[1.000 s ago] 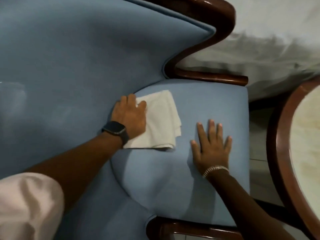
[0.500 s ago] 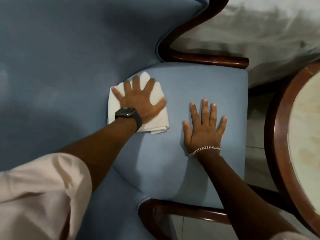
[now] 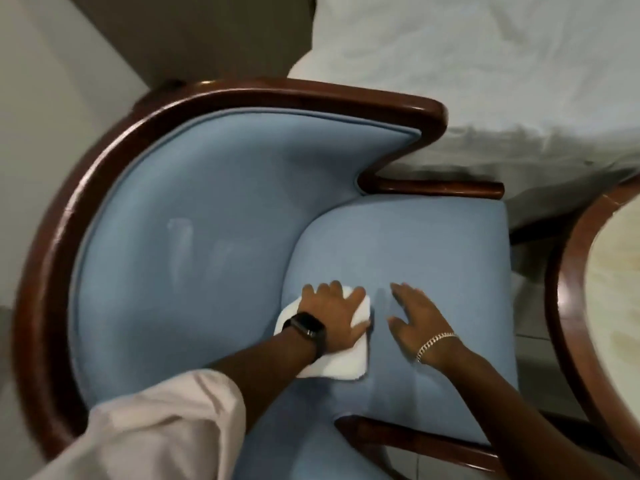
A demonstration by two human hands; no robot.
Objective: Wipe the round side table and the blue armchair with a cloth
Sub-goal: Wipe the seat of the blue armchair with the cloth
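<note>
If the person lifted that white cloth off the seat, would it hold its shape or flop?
Probably flop: the white cloth lies folded flat with soft, rounded edges under the left hand. It looks thin, so likely light. Pushed across the blue seat, it would probably drag and bunch rather than slide freely.

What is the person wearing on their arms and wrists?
The left hand has a black watch with a dark square face on its wrist, and a loose pale pink sleeve pushed up the arm. The right hand has a silver chain bracelet on its wrist. No rings show.
</note>
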